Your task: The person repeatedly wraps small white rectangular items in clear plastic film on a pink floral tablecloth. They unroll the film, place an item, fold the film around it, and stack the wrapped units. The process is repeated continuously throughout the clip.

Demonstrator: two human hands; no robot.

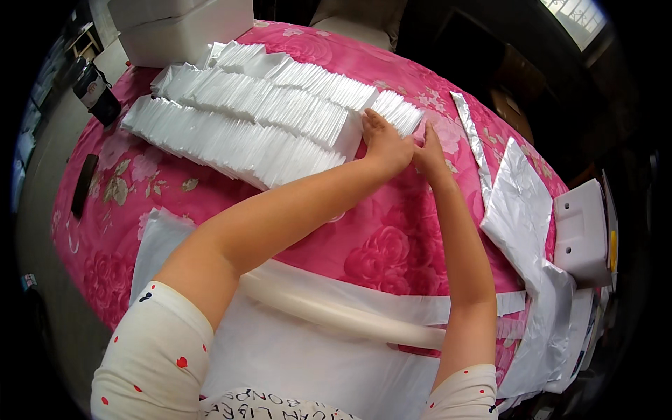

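Observation:
Thin white packets (231, 105), which look like folded plastic, stand on edge in long, tightly packed rows on the table. At the right end of the far row is a short group of packets (397, 110). My left hand (386, 143) is at the near left of that group, its fingers curled in against the packets. Close beside it, my right hand (430, 150) cups the right side of the same end, wrists nearly together. The fingertips are partly hidden, and how many packets they grip cannot be seen.
A pink floral cloth (392, 245) covers the table. Near me lie a pale roll (315, 308) and translucent white sheeting (273, 350). Silvery-white film (518, 196) drapes at the right, beside a white plastic box (581, 224). A foam box (182, 31), dark bottle (96, 94) and dark strip (85, 185) are at left.

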